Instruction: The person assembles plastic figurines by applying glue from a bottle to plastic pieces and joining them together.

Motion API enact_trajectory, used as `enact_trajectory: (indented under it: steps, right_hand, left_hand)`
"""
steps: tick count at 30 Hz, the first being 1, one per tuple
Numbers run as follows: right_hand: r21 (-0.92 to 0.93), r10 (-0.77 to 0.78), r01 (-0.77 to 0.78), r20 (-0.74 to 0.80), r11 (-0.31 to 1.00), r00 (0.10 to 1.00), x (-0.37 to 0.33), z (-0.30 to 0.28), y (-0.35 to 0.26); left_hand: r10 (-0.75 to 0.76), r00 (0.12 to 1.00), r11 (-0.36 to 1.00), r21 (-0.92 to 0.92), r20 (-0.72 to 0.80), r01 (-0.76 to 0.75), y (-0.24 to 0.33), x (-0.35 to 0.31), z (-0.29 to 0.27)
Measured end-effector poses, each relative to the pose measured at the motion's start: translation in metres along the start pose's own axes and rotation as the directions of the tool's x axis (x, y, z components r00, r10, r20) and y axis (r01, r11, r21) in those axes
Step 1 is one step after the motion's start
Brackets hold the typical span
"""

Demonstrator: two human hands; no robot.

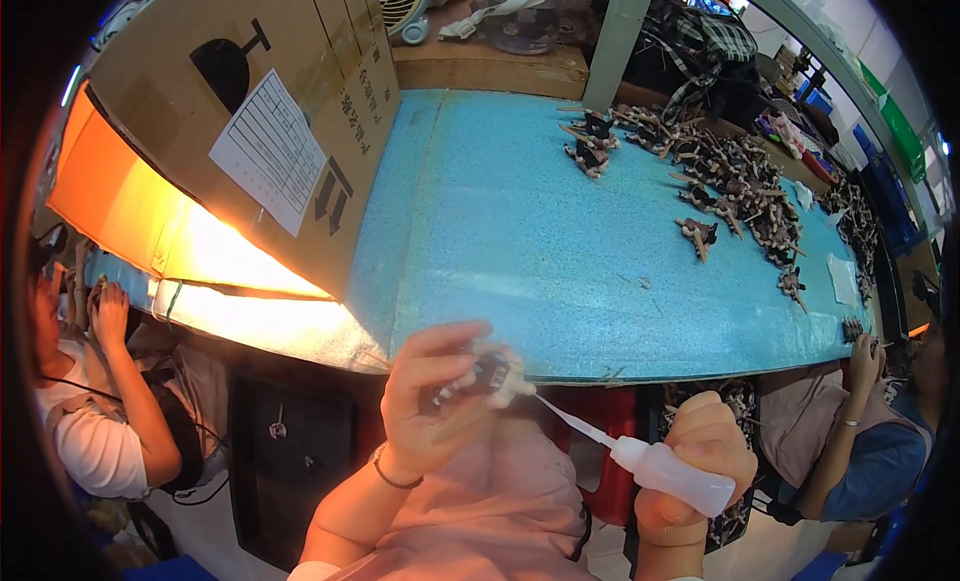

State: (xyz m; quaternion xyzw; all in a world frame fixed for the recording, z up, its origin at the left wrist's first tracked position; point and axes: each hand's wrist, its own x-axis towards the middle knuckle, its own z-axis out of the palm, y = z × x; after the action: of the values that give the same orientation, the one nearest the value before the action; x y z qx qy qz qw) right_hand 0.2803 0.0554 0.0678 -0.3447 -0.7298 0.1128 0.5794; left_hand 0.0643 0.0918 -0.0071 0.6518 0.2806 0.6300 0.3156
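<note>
Just off the table's near edge, my left hand (418, 406) is closed around a small figurine (492, 375) with dark and pale parts. Motion blurs the figurine, so its details are unclear. My right hand (712, 441) grips a white squeeze bottle (672, 475), tilted, its long thin nozzle (572, 418) pointing up and left. The nozzle tip lies at or very close to the figurine's pale lower end; whether they touch I cannot tell.
A blue-topped table (480, 251) spreads ahead, with a heap of similar figurines (735, 181) at the far right. A large cardboard box (290, 111) stands at left by a bright lit area. Black trays (290, 461) sit below the edge. Co-workers sit at both sides.
</note>
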Motion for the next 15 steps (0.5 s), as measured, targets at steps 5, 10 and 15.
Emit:
enact_trajectory:
  steps: [5,10,15]
  right_hand:
    - [0.057,0.012,-0.01,-0.033,0.998,0.999,-0.0029,-0.0031,0.0057]
    - [0.092,0.023,-0.012,-0.116,0.996,0.993,0.0012,-0.0001,0.0042]
    - [0.067,0.015,-0.009,-0.081,0.998,0.997,0.0027,0.0002,0.0025]
  left_hand:
    - [0.012,1.0,0.998,-0.067,0.007,-0.011,0.0037,0.0025,0.0038]
    - [0.014,1.0,0.991,-0.13,0.011,-0.012,0.0033,0.0021,0.0049]
    - [0.062,0.997,0.994,-0.096,0.037,-0.058,0.0027,0.0037,0.0018]
